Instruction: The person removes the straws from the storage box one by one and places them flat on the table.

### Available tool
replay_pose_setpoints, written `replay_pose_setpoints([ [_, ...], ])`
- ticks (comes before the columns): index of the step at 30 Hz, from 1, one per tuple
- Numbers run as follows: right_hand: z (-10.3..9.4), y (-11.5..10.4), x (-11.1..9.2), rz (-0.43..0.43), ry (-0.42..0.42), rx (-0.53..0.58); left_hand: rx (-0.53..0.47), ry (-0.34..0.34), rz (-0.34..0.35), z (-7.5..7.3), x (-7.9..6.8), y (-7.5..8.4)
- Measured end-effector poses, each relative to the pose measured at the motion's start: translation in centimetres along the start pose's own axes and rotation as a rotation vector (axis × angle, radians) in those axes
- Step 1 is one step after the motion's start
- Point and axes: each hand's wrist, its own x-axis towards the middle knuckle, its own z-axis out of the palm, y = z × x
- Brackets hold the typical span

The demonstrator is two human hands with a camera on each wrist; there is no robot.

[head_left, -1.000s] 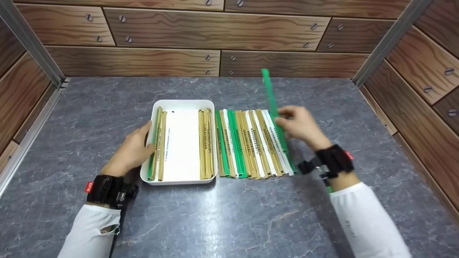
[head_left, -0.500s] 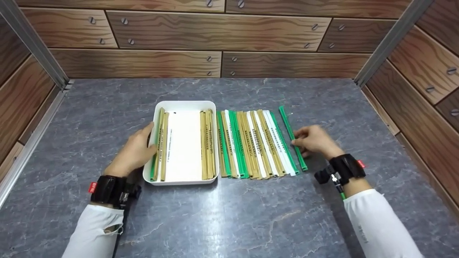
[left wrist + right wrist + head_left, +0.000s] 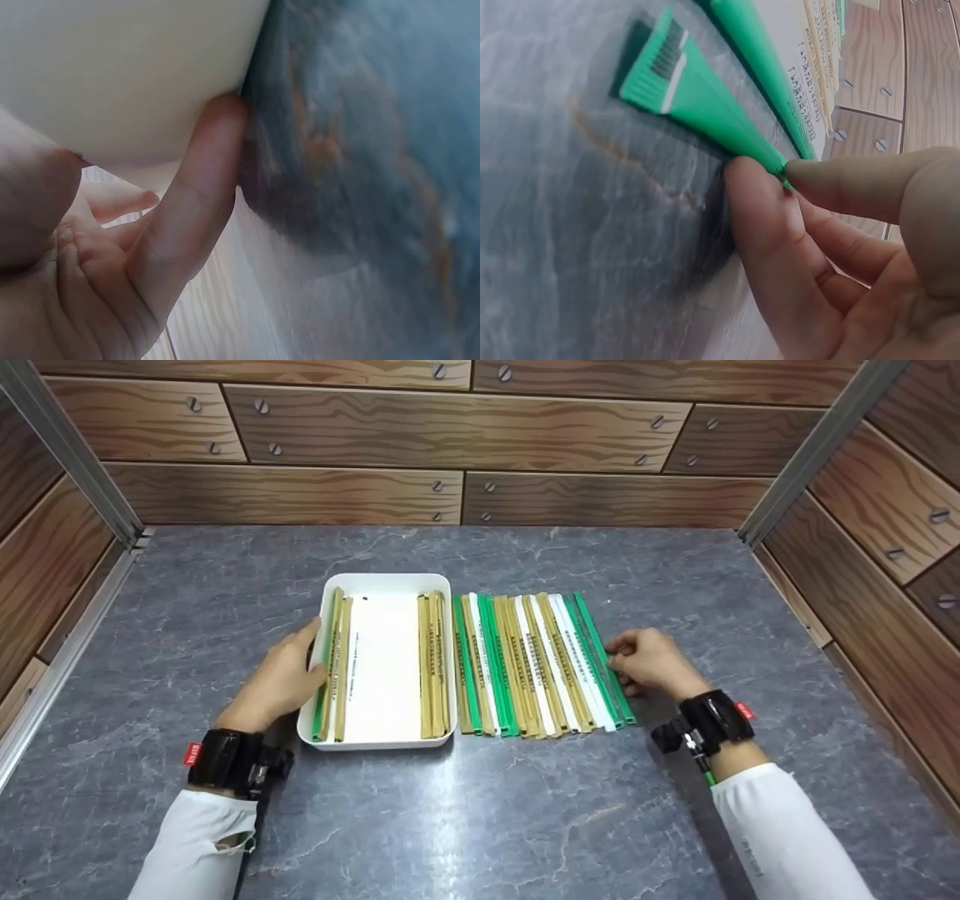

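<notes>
One tray [image 3: 386, 745]; two wristbands [image 3: 219, 759] [image 3: 715, 715]; over a dozen packets [image 3: 534, 664]

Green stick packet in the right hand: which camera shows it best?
The right wrist view: it shows the green stick packet close up, with its striped end. The head view shows its length, but smaller; the left wrist view, none of it.

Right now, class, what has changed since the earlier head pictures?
The right hand has lowered its raised green packet to the right end of the row of packets, then drawn it left, closer to the row. Its fingers still pinch the packet. The left hand stays at the white tray, whose packets lie as before.
</notes>
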Motion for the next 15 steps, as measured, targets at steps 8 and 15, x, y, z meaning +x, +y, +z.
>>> replay_pose_setpoints([
  [8,0.67,-0.22,-0.26,-0.009,-0.033,0.014,0.003,-0.006,-0.013,0.16,0.01,-0.31],
  [15,0.79,-0.28,-0.15,-0.023,-0.02,0.003,0.013,0.006,-0.006,0.1,0.11,-0.23],
])
